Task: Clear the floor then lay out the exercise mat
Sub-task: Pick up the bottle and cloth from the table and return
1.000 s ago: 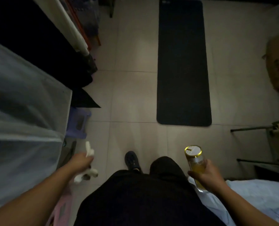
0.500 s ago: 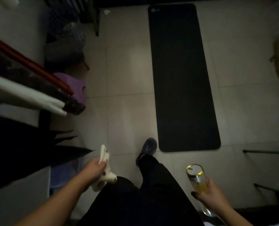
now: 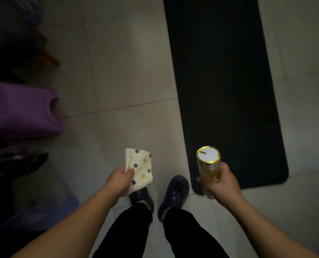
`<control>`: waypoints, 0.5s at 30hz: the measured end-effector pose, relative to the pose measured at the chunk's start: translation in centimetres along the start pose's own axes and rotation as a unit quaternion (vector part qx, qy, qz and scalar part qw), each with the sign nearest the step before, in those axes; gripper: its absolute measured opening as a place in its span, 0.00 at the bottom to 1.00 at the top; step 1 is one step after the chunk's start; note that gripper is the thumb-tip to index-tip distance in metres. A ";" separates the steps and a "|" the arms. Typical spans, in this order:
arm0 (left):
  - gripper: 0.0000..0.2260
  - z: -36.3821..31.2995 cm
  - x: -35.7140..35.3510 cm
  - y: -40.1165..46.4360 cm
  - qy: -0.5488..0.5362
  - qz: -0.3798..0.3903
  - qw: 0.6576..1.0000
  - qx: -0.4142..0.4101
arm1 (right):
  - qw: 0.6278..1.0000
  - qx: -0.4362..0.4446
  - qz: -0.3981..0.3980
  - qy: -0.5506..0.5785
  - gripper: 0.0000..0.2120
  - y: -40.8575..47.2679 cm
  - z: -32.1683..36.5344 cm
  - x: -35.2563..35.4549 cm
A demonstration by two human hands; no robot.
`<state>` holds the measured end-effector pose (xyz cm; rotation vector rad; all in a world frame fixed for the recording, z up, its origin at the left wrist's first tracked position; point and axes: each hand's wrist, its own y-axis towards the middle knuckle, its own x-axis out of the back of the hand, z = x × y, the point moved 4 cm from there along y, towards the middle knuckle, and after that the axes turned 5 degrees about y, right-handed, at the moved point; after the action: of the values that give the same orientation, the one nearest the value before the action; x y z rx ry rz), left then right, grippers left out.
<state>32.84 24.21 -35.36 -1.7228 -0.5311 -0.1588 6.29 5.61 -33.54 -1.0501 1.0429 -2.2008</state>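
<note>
Mat [image 3: 224,86] lies flat (layout looks done); left hand [image 3: 120,180] grips cloth [image 3: 139,169], right hand [image 3: 221,180] wraps bottle [image 3: 209,168], both need setting down next.

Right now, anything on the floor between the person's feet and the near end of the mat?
Nothing visible. The mat already lies flat, its near corner beside the right shoe, with bare tile around it. The left hand holds a dotted cloth; the right hand holds a bottle.
</note>
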 end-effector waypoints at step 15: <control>0.13 -3.6 -13.9 29.5 -0.085 0.213 0.971 -0.061 | 0.990 0.101 -0.040 0.086 0.29 28.2 -3.0 -16.8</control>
<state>33.92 13.28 -66.29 -1.9406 -0.2673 0.2702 16.45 1.67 -64.63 -0.8379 0.8390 -2.4369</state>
